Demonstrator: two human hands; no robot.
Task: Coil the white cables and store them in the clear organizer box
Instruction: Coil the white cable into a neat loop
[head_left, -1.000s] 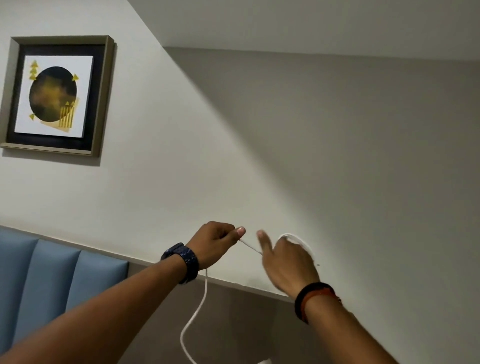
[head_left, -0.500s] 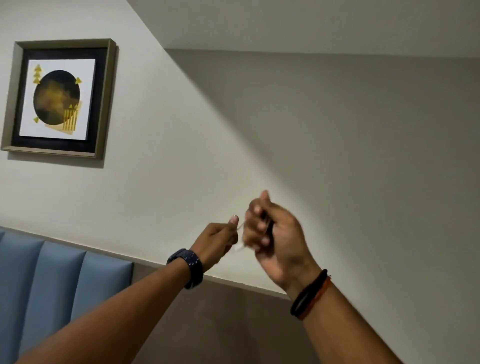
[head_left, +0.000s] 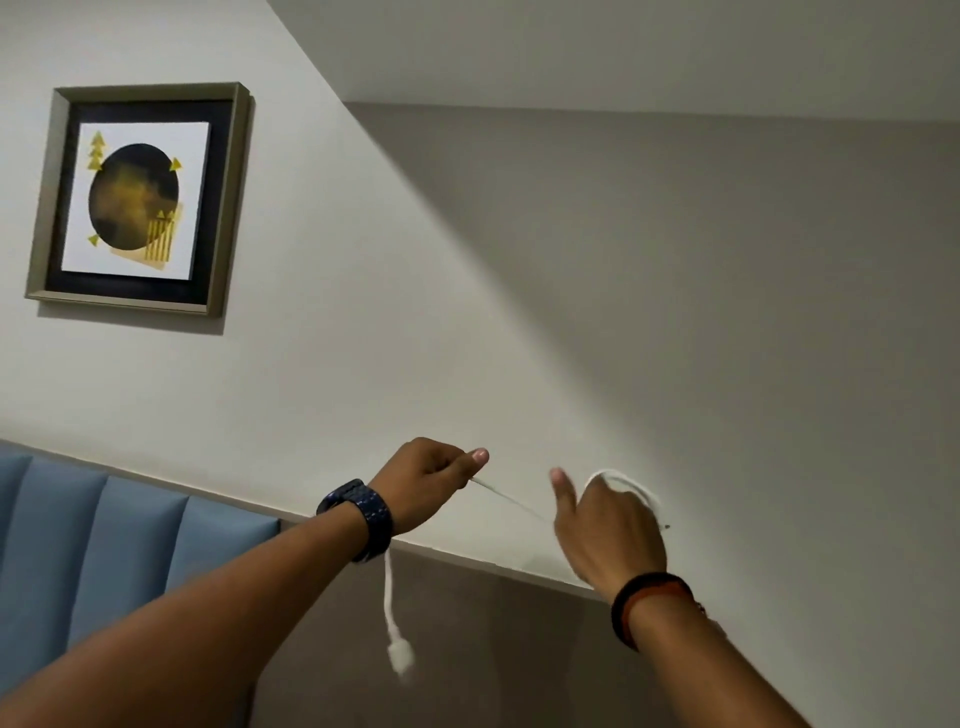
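The hands have drawn apart since the earlier frame: the left hand (head_left: 428, 480) fingers pinch the white cable (head_left: 511, 500) taut, apparently for tension, while the right hand (head_left: 608, 530) carries the coil (head_left: 623, 479), its fingers hidden, and the plug (head_left: 400, 657) dangles below the left wrist.

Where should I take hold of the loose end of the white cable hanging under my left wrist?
Pinch the white cable just above its plug, coming in from the side. That stretch hangs straight and free below the left hand, and the thicker plug should stop a slip. Loops sit round the right hand.
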